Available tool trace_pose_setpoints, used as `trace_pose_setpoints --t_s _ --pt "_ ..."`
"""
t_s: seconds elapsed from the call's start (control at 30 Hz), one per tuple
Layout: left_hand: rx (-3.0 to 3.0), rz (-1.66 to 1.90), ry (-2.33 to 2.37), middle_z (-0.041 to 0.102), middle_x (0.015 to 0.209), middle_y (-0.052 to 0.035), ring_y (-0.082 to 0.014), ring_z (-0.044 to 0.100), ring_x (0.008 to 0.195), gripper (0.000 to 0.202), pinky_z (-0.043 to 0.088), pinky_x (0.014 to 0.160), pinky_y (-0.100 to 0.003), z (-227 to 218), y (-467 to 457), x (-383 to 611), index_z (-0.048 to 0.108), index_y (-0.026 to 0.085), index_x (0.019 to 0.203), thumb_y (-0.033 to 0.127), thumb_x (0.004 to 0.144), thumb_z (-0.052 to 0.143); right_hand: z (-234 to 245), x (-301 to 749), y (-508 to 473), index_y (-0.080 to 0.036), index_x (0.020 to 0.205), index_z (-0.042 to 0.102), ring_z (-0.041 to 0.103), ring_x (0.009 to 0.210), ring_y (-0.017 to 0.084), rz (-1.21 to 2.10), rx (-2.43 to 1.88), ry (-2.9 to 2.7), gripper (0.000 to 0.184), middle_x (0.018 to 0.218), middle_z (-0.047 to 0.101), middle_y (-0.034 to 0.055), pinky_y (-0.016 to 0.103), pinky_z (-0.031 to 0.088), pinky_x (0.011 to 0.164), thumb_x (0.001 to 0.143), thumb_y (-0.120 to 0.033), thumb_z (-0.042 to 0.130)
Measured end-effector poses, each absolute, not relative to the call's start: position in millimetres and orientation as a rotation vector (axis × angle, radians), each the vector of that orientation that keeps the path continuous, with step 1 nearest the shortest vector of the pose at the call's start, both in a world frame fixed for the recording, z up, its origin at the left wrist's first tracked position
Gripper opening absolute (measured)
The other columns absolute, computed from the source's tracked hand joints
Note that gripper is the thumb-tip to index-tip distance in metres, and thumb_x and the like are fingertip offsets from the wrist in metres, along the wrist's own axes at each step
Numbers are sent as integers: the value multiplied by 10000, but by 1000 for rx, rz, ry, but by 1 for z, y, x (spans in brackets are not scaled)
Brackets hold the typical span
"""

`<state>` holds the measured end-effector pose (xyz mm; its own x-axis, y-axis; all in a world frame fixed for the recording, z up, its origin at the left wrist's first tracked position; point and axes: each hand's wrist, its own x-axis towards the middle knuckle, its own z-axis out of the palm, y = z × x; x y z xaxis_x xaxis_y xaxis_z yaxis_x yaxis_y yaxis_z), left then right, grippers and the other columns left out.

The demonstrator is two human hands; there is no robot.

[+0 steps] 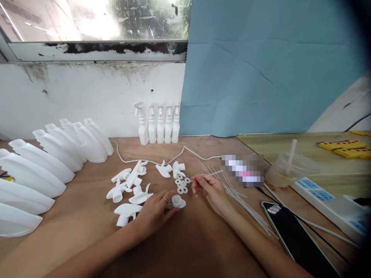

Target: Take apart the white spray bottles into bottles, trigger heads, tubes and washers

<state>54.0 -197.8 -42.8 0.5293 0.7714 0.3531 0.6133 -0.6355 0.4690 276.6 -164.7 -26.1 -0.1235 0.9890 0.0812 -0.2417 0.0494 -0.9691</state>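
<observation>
My left hand (158, 208), with a ring on one finger, is closed around a white trigger spray head (177, 201). Its round collar opening faces up toward me. Just to the right, my right hand (210, 189) pinches its fingertips at the edge of a white washer (187, 180). Several more flat washers (180, 185) lie in a small cluster beside it. Other trigger spray heads (136, 173) are scattered on the table to the left and beyond my hands. Thin white dip tubes (246, 204) lie in a loose bundle right of my right hand.
Large white bottles (43, 173) without caps line the left side. Several spray bottles (160, 125) stand against the wall. On the right are a phone (298, 239), a power strip (324, 204), a plastic cup with a straw (285, 168) and cables. A blurred-out item (243, 170) lies behind the tubes.
</observation>
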Motion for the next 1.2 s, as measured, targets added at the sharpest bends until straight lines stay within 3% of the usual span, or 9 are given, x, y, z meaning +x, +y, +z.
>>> trace_pose_setpoints --t_s 0.17,0.4,0.57,0.73,1.2 --pt "2465 788 1115 634 1061 -40 -196 621 913 377 494 779 -299 -44 -198 54 455 241 1220 271 868 589 -33 254 -182 -189 776 591 553 524 125 1175 -895 -1482 308 601 575 -14 242 449 492 884 -472 531" --pt "2465 819 1099 625 1034 -46 -187 616 888 368 497 768 -299 -48 -198 53 442 231 1229 298 887 560 -29 246 -190 -206 755 554 514 559 115 796 -933 -1823 273 631 527 -23 220 429 538 954 -351 436" --pt "2447 850 1086 623 1038 -56 -191 618 907 361 501 775 -303 -48 -197 54 442 228 1225 310 892 553 -24 246 -190 -210 762 563 561 619 127 649 -935 -1942 272 666 578 -14 225 451 603 961 -341 431" --pt "2439 871 1077 622 1066 -54 -197 619 918 386 503 780 -307 -50 -195 54 434 234 1224 291 872 583 -24 242 -188 -219 903 575 587 728 150 603 -911 -1948 170 799 621 16 245 464 674 952 -336 462" --pt "2363 908 1099 630 969 -58 -188 616 857 258 506 763 -304 -53 -195 55 521 187 1069 295 850 608 -38 235 -183 -205 727 512 526 595 138 438 -910 -2089 243 653 556 0 245 398 577 951 -275 452"
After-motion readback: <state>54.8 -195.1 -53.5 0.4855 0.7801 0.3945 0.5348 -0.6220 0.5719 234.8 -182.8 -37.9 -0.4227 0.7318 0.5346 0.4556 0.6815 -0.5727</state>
